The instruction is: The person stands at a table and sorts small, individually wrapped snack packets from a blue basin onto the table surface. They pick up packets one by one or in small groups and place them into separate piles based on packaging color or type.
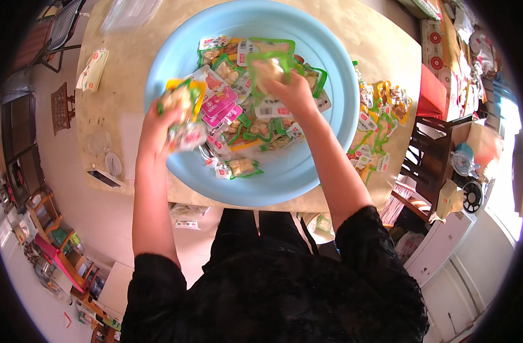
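Note:
A wide light-blue plastic basin [253, 195] stands on the table in front of me. In it lie several sealed snack packets, among them pink-and-white packets [220, 96] and a small green-edged packet [243, 167] low in the basin. At the basin's left rim, my left hand [156, 124] grips a few packets, including a yellow-and-green-edged packet [186, 96]; the lower ones are blurred. My right hand [293, 92] is over the pile, its fingers on a green-edged packet [266, 64] blurred by motion. A white label side of a packet shows below that hand.
On the tabletop [115, 81], a heap of loose packets [373, 124] lies right of the basin. To the left are a tissue pack [94, 70], a phone [104, 178] and a small white object [113, 163]. Clear plastic bags [130, 15] lie at the far left edge.

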Motion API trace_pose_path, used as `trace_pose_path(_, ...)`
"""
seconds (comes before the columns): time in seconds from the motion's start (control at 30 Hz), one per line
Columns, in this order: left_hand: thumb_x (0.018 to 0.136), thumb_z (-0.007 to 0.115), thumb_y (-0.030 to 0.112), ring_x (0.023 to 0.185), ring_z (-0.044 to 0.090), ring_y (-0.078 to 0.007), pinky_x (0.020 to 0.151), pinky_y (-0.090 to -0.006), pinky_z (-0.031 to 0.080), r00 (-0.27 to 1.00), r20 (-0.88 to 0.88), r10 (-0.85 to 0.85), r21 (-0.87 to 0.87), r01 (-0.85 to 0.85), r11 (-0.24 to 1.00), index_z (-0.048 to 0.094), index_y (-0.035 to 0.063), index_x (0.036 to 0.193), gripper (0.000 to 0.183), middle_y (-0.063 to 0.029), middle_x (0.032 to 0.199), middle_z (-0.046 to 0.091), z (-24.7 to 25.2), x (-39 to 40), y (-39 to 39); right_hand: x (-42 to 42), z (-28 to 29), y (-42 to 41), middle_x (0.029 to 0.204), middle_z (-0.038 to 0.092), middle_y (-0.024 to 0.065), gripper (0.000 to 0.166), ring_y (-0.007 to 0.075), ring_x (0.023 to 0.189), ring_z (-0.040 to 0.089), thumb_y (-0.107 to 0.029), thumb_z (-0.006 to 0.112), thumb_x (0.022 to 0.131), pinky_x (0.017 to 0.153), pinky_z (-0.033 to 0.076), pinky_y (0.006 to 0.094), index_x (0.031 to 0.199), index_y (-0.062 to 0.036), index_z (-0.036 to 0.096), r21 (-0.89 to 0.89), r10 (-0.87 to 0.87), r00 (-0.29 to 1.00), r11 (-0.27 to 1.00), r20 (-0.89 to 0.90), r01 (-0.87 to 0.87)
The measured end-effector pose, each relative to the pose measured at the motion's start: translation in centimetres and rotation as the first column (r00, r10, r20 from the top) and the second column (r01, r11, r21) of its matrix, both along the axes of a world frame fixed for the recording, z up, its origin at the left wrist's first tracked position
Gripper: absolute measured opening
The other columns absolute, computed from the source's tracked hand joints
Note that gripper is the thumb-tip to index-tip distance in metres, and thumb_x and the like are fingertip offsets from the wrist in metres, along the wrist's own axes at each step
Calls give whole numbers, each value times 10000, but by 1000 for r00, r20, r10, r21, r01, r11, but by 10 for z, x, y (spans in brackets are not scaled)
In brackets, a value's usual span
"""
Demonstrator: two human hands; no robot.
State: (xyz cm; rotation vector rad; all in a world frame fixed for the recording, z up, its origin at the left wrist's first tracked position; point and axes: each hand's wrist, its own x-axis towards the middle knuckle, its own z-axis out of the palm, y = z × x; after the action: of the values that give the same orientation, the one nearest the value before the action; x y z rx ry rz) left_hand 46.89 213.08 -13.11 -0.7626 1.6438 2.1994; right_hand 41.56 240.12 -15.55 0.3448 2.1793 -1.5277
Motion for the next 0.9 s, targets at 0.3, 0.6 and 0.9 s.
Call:
trace_pose_path(0.3,711,678,188,879,565,-152,754,-274,475,991,17,130,296,-129,946,415,8,1203,585,-72,1034,551,19,94,-4,-40,-37,-74,846,610,207,417,330,828,584,-322,594,705,746,464,385,941,22,576,450,523,843,787,-123,-422)
trace_pose_path(0.6,727,690,168,955,558,-199,816,-352,483,998,-50,41,489,-11,872,375,42,1234,610,-81,1100,529,6,63,49,35,11,-10,839,614,78,351,153,740,599,-141,651,689,638,495,298,993,-1,545,-196,-263,965,945,13,261)
trace_pose_path(0.9,743,649,77,878,557,-180,800,-358,483,964,58,-260,406,215,888,462,64,1138,438,-58,991,548,35,63,167,174,70,95,1060,547,32,496,124,933,526,-77,640,741,800,429,284,1192,-56,434,-519,-712,627,423,317,743)
